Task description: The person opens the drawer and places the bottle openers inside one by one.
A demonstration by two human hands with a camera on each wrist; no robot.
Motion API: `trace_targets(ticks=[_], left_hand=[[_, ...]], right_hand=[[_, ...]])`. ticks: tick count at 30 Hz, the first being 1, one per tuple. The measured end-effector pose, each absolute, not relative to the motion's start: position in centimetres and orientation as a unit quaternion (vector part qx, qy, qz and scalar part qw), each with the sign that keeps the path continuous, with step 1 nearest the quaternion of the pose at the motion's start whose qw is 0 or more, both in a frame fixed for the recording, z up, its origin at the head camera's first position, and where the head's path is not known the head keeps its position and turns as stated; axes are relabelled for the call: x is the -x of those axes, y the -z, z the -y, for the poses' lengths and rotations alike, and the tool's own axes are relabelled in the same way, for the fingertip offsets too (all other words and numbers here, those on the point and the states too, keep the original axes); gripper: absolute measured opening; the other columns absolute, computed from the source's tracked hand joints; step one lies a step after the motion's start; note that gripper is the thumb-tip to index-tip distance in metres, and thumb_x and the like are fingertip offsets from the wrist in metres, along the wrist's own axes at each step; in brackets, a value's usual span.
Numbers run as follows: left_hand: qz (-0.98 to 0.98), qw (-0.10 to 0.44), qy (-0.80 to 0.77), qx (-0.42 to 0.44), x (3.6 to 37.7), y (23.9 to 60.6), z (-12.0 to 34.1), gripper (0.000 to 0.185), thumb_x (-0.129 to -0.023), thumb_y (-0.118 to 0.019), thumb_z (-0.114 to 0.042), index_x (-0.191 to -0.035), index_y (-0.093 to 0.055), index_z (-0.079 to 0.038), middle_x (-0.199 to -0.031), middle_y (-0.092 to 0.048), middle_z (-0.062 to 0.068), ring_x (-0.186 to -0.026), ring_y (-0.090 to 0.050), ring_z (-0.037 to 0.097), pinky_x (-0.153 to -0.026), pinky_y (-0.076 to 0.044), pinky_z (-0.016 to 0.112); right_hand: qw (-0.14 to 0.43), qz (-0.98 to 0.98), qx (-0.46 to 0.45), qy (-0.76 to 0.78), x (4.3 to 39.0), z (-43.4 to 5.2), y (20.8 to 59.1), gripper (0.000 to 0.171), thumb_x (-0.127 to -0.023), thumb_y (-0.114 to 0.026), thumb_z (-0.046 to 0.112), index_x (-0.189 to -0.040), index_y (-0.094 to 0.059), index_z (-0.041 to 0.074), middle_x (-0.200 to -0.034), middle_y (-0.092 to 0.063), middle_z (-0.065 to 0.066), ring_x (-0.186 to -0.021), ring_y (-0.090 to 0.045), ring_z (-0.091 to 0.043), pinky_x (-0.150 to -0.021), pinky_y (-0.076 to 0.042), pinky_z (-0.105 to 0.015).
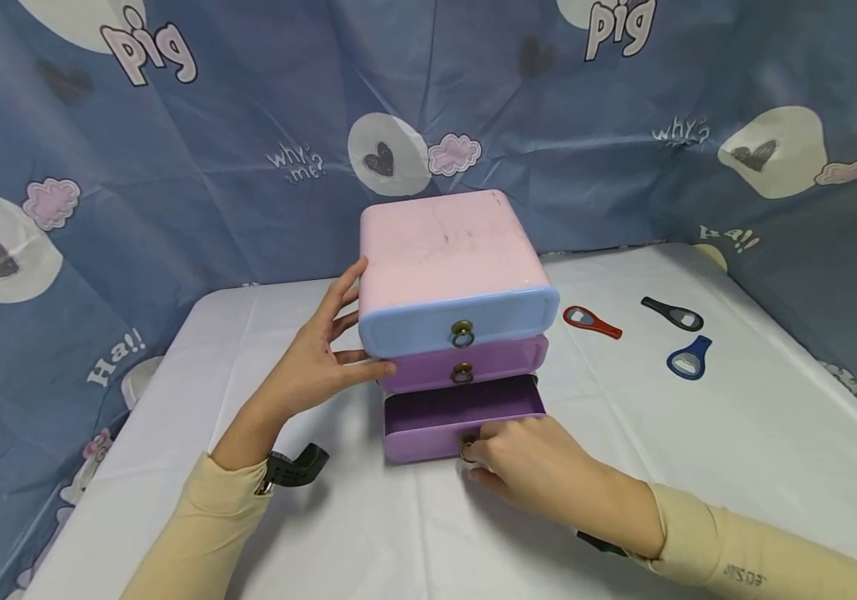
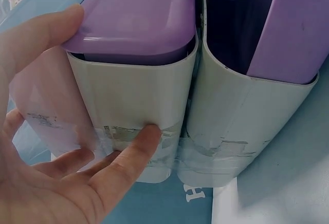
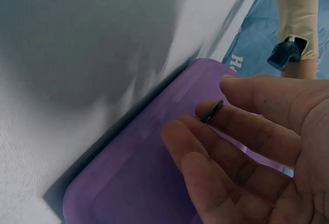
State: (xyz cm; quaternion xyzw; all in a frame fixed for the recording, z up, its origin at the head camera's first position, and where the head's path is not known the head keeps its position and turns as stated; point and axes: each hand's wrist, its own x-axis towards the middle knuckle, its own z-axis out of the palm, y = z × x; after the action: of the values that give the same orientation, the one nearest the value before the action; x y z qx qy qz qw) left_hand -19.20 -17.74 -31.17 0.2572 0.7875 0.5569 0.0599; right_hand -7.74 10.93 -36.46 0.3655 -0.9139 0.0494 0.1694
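Observation:
A small stack of drawers (image 1: 447, 246) has a pink top and a light blue top drawer (image 1: 406, 329). Below it a purple middle drawer (image 1: 424, 371) appears nearly closed. The purple bottom drawer (image 1: 421, 443) stands pulled out, its visible inside bare. My left hand (image 1: 304, 367) lies against the stack's left side with fingers spread, the thumb by the middle drawer's front edge. At the bottom drawer's front, my right hand (image 1: 537, 462) hooks a curled finger through the metal ring pull (image 3: 212, 112); its thumb stays apart from the ring in the right wrist view.
Right of the stack, a red bottle opener (image 1: 599, 325), a black one (image 1: 669, 312) and a blue one (image 1: 689, 360) lie on the white-covered table (image 1: 766, 467). A blue printed cloth (image 1: 263, 100) hangs behind, close to the table's back edge.

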Motion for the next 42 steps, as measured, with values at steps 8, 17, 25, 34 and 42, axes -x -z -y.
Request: trace_targets(ticks=[8,17,25,34,42], left_hand=[[-0.786,0.056,-0.557,-0.261,19.2,31.4,17.7,0.131,-0.078,-0.094,0.003,-0.166,-0.018,-0.057,-0.174,-0.022,0.007,-0.159,-0.038,0.032,-0.106,-0.06,0.049],[-0.785,0.058,-0.557,-0.263,19.2,31.2,17.7,0.13,-0.079,-0.093,0.004,-0.167,-0.017,-0.057,-0.174,-0.022,0.006,-0.16,-0.037,0.032,-0.107,-0.058,0.052],[-0.784,0.058,-0.559,-0.263,19.3,31.2,17.7,0.131,-0.079,-0.093,0.005,-0.166,-0.018,-0.057,-0.174,-0.023,0.007,-0.159,-0.038,0.032,-0.106,-0.059,0.049],[-0.785,0.058,-0.559,-0.262,19.3,31.3,17.7,0.131,-0.079,-0.093,0.005,-0.166,-0.018,-0.057,-0.173,-0.023,0.006,-0.159,-0.038,0.032,-0.106,-0.059,0.048],[-0.786,0.058,-0.559,-0.259,19.2,31.2,17.7,0.13,-0.079,-0.093,0.004,-0.166,-0.018,-0.057,-0.173,-0.023,0.007,-0.159,-0.038,0.033,-0.106,-0.059,0.048]], right_hand=[[0.134,0.915,-0.374,-0.062,6.1,-10.9,36.1,0.019,-0.084,-0.092,0.031,-0.08,-0.073,0.028,-0.074,-0.062,0.013,-0.062,-0.055,-0.004,-0.052,-0.041,-0.025],[0.116,0.917,-0.378,-0.042,4.7,-10.9,36.1,0.019,-0.083,-0.092,0.037,-0.084,-0.075,0.028,-0.076,-0.065,0.014,-0.061,-0.057,-0.004,-0.048,-0.037,-0.024],[0.114,0.914,-0.388,-0.028,4.0,-11.0,36.2,0.021,-0.082,-0.091,0.039,-0.083,-0.073,0.028,-0.076,-0.065,0.014,-0.06,-0.058,-0.005,-0.046,-0.036,-0.025],[0.112,0.913,-0.392,-0.006,3.4,-11.0,36.2,0.023,-0.082,-0.09,0.046,-0.091,-0.077,0.029,-0.08,-0.068,0.014,-0.065,-0.063,-0.006,-0.047,-0.038,-0.027],[0.117,0.908,-0.402,0.022,3.2,-10.9,36.4,0.029,-0.081,-0.089,0.05,-0.089,-0.074,0.027,-0.072,-0.064,0.013,-0.064,-0.063,-0.007,-0.051,-0.038,-0.029]])
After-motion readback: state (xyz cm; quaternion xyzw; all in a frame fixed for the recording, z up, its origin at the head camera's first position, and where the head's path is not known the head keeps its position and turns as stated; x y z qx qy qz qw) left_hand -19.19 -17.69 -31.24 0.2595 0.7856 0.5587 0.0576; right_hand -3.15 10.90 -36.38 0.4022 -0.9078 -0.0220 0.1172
